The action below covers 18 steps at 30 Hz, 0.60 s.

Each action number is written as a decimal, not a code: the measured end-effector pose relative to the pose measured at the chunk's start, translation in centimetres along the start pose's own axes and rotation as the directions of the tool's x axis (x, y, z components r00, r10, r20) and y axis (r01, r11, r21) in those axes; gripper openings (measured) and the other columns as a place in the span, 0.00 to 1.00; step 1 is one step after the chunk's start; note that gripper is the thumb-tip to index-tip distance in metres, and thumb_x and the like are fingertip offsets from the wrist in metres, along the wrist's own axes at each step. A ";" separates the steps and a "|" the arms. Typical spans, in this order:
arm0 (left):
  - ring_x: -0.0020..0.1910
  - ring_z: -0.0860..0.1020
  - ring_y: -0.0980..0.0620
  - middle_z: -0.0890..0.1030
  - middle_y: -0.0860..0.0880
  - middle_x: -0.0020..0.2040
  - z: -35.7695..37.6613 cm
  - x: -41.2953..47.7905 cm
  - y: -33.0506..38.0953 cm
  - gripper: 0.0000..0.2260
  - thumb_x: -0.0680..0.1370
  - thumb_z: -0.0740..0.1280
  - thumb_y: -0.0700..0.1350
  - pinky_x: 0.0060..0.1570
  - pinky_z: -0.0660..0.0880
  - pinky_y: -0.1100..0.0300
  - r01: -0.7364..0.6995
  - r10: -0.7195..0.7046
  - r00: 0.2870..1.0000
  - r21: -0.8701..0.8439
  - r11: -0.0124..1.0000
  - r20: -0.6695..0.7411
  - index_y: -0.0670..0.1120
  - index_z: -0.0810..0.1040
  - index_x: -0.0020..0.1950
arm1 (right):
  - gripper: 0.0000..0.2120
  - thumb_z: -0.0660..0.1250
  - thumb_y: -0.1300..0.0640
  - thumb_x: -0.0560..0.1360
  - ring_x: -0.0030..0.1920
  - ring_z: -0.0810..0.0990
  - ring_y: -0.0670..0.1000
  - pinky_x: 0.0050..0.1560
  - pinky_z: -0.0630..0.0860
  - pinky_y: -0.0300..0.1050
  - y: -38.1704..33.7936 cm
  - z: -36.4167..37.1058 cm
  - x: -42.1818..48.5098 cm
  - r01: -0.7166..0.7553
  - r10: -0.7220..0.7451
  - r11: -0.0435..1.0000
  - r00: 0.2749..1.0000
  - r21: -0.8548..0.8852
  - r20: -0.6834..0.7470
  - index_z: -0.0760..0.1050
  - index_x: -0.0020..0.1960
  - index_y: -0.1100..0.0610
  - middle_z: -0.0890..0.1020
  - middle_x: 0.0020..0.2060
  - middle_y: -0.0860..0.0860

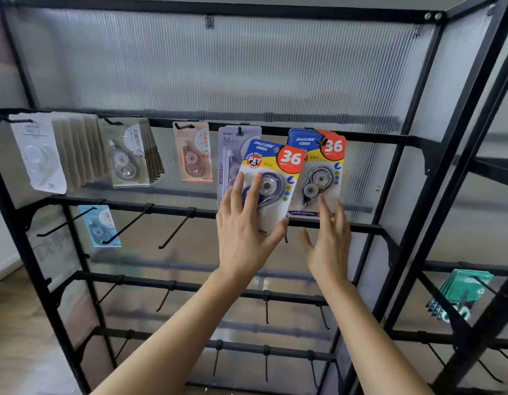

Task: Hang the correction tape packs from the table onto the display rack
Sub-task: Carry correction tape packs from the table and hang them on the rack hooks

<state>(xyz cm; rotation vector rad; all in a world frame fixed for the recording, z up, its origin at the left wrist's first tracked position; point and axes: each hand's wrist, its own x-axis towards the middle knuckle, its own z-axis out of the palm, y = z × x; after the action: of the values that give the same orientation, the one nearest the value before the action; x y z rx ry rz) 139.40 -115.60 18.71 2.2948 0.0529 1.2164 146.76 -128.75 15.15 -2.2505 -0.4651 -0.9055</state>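
L hand (244, 232) grips one blue-yellow correction tape pack (272, 178): fingers flat on its front, thumb round the lower right edge. Pack is tilted, held up in front of the display rack (375, 136) just below the top rail, overlapping a purple pack (232, 143), just left of the hung stack (324, 172) of same-type packs. R hand (329, 246) released, fingers straight, tips touching the stack's lower part.

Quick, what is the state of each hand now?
Left hand: holds a pack.
Right hand: open, fingers straight, holds nothing.
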 end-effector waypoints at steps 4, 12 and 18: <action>0.74 0.60 0.43 0.58 0.46 0.77 1.0 0.3 2.4 0.36 0.72 0.66 0.59 0.67 0.60 0.49 -0.043 0.043 0.999 -0.021 0.999 0.012 0.50 0.58 0.76 | 0.32 0.69 0.59 0.75 0.74 0.57 0.62 0.71 0.59 0.60 1.8 -1.9 -1.2 -0.016 0.015 1.000 0.999 0.011 0.049 0.59 0.75 0.56 0.59 0.74 0.63; 0.74 0.56 0.44 0.55 0.47 0.78 3.2 0.9 5.0 0.36 0.74 0.68 0.58 0.69 0.58 0.47 -0.039 0.041 0.997 -0.028 0.999 0.065 0.52 0.56 0.77 | 0.32 0.67 0.57 0.76 0.75 0.56 0.59 0.72 0.57 0.60 4.3 -4.9 -2.7 -0.079 0.079 0.997 0.993 -0.011 0.086 0.58 0.75 0.54 0.60 0.74 0.61; 0.74 0.57 0.43 0.56 0.46 0.77 4.4 1.2 5.7 0.35 0.75 0.68 0.57 0.68 0.59 0.47 -0.020 0.022 0.998 -0.038 0.999 0.058 0.51 0.57 0.77 | 0.32 0.68 0.57 0.75 0.75 0.57 0.59 0.72 0.58 0.60 4.9 -5.8 -2.7 -0.084 0.085 0.996 0.993 -0.016 0.079 0.58 0.75 0.55 0.61 0.74 0.61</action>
<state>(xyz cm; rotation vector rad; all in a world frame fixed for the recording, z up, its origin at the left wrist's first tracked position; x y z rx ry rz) 142.35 -122.10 20.33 2.3025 -0.0149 1.1509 144.69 -136.53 14.21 -2.3067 -0.3975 -0.7798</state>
